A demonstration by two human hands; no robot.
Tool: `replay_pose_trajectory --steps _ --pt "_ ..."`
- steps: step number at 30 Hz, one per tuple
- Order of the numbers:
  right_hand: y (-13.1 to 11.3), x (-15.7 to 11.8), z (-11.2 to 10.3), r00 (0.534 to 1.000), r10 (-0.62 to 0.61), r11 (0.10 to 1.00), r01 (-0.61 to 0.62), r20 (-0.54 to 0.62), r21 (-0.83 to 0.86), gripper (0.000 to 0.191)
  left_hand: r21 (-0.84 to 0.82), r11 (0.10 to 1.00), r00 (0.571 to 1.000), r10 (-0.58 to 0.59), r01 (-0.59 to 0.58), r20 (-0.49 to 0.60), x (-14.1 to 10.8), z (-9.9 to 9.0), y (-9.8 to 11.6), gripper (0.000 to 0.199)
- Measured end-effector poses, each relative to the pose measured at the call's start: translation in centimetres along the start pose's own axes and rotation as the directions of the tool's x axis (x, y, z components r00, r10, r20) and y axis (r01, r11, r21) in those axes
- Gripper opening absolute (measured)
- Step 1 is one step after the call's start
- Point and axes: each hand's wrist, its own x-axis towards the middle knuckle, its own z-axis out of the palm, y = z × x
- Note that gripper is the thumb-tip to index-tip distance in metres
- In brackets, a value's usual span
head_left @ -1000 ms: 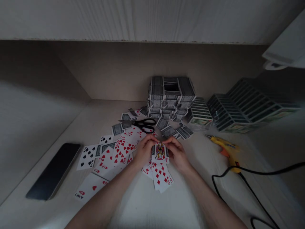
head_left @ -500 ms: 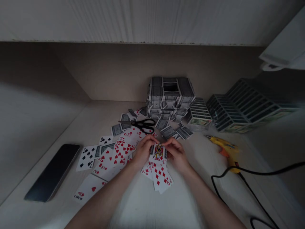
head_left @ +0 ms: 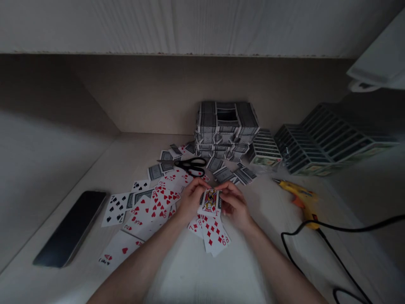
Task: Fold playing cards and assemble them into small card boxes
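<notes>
Between my two hands is a playing card, a jack of diamonds with its picture side toward me. My left hand pinches it at the left, fingertips near its far edge. At the right, my right hand is closed on the same card, its fingertips almost meeting the left ones along the top. Patterned card backs show at both sides of the jack; whether they are folded parts or other cards I cannot tell. Just below lie several loose diamond cards, fanned on the table.
Left of my hands spread heart cards, spade cards and a black phone. Black-handled scissors lie beyond. A box built of cards stands behind, near boxed card decks. A yellow glue gun with its cord lies right.
My fingertips have shifted slightly along the card's far edge, and the jack sits a little higher and flatter toward me. The things around have stayed in place.
</notes>
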Motion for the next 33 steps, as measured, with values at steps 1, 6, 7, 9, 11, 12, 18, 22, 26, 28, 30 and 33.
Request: replay_pose_trajectory --steps 1,6,7,9,11,12,18,22,26,28,30,33 --pt "-0.1 0.0 0.1 0.999 0.045 0.998 -0.046 0.024 0.048 0.021 0.016 1.0 1.0 0.018 -0.018 -0.001 -0.1 0.0 0.0 0.01" --pt "-0.2 0.4 0.3 0.962 0.274 0.959 -0.274 0.021 0.066 0.038 0.071 0.995 0.997 0.063 -0.066 0.043 -0.7 0.4 0.6 0.01" --pt "-0.2 0.5 0.2 0.952 0.307 0.952 -0.307 0.017 0.006 0.04 0.074 0.995 0.997 0.068 -0.071 0.049 -0.8 0.4 0.7 0.01" --pt "-0.2 0.5 0.1 0.936 0.349 0.935 -0.344 0.049 -0.088 0.042 0.08 0.993 0.995 0.08 -0.084 0.053 -0.9 0.4 0.8 0.01" --pt "-0.2 0.4 -0.1 0.924 0.367 0.928 -0.356 0.106 -0.109 0.042 0.098 0.99 0.994 0.092 -0.098 0.062 -0.9 0.4 0.9 0.011" --pt "-0.3 0.3 -0.1 0.92 0.369 0.928 -0.357 0.131 -0.106 0.042 0.11 0.988 0.993 0.098 -0.105 0.068 -0.9 0.3 0.9 0.011" --pt "-0.2 0.3 -0.7 0.929 0.308 0.941 -0.265 0.207 -0.211 0.045 0.141 0.981 0.988 0.126 -0.137 0.085 -0.9 0.3 1.0 0.012" --pt "0.2 0.4 -1.0 0.947 0.254 0.939 -0.193 0.197 -0.285 0.048 0.118 0.984 0.987 0.125 -0.136 0.099 -0.9 0.3 0.9 0.011" --pt "0.5 0.4 -1.1 0.967 0.197 0.942 -0.141 0.164 -0.305 0.047 -0.006 0.996 0.994 0.087 -0.086 0.071 -0.8 0.4 0.8 0.008" --pt "0.5 0.4 -1.0 0.973 0.17 0.943 -0.115 0.154 -0.312 0.047 -0.037 0.996 0.995 0.078 -0.076 0.058 -0.7 0.3 0.8 0.009" --pt "0.4 0.4 -0.9 0.98 0.144 0.941 -0.091 0.14 -0.327 0.047 -0.024 0.997 0.994 0.079 -0.078 0.069 -0.6 0.2 0.7 0.006" --pt "0.2 0.4 -0.7 0.99 0.089 0.932 -0.045 0.108 -0.359 0.047 -0.003 0.997 0.994 0.073 -0.073 0.081 -0.5 0.0 0.5 0.009"
